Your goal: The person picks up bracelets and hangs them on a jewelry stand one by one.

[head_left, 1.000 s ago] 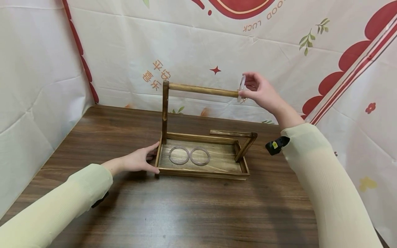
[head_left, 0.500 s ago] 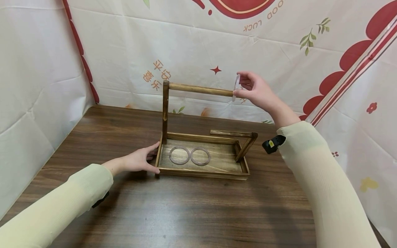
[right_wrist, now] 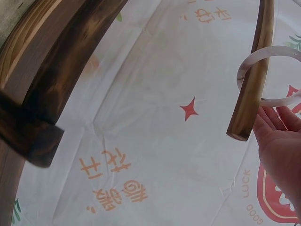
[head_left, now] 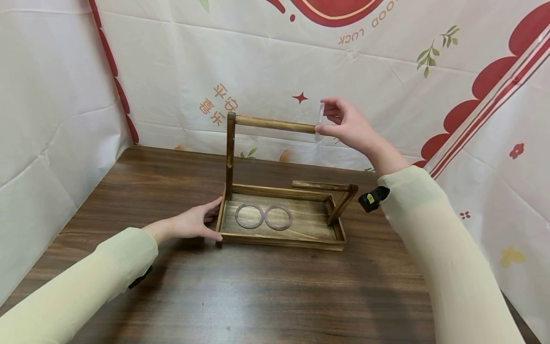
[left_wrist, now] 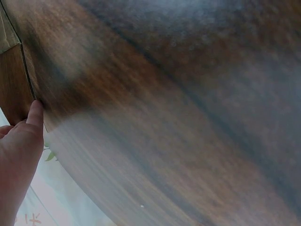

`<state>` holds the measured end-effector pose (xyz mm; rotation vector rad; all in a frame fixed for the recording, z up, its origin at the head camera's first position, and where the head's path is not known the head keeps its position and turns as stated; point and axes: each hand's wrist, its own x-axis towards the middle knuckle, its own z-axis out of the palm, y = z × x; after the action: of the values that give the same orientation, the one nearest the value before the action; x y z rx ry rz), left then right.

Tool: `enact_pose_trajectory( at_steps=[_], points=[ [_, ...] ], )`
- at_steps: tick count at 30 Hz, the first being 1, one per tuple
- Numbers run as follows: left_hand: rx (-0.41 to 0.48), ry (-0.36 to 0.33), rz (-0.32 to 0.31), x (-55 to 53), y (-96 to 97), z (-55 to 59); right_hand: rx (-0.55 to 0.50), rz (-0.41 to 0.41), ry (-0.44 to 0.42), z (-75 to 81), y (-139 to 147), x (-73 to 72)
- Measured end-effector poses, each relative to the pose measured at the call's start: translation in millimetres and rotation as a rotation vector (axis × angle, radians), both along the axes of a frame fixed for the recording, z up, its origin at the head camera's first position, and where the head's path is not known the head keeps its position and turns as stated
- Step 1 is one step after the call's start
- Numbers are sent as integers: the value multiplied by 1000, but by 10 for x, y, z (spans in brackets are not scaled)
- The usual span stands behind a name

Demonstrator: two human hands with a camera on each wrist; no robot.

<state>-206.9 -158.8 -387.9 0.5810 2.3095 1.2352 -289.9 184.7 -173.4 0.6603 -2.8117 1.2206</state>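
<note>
A wooden jewelry stand has a tray base (head_left: 279, 243), a tall upper rod (head_left: 275, 124) on a left post, and a shorter lower rod (head_left: 320, 186) on a right post. My right hand (head_left: 353, 128) pinches a pale translucent bangle (head_left: 321, 114) between thumb and fingers. In the right wrist view this bangle (right_wrist: 241, 75) encircles the upper rod (right_wrist: 249, 101), a little in from its free end. Two more bangles, a left one (head_left: 236, 220) and a right one (head_left: 290, 220), lie side by side in the tray. My left hand (head_left: 186, 223) grips the tray's left end, thumb at the front corner.
The stand rests on a dark wood-grain table (head_left: 258, 296). Behind it hangs a white printed cloth (head_left: 172, 62), which also covers both sides. The lower rod juts leftward over the tray's back edge.
My right hand has moved left along the upper rod with the bangle, from near the rod's free end further in. My left hand and the stand have stayed put.
</note>
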Motion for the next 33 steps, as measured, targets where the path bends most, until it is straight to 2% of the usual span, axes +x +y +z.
enact_pose_trajectory(
  at_steps=[20, 28, 33],
  points=[
    [-5, 11, -5, 2, 16, -5, -11, 57, 22, -18, -235, -27],
    [-2, -11, 2, 7, 8, 2, 10, 85, 27, -2, -359, -31],
    [-8, 0, -3, 4, 18, 0, 36, 87, 31, -1, -423, -46]
  ],
)
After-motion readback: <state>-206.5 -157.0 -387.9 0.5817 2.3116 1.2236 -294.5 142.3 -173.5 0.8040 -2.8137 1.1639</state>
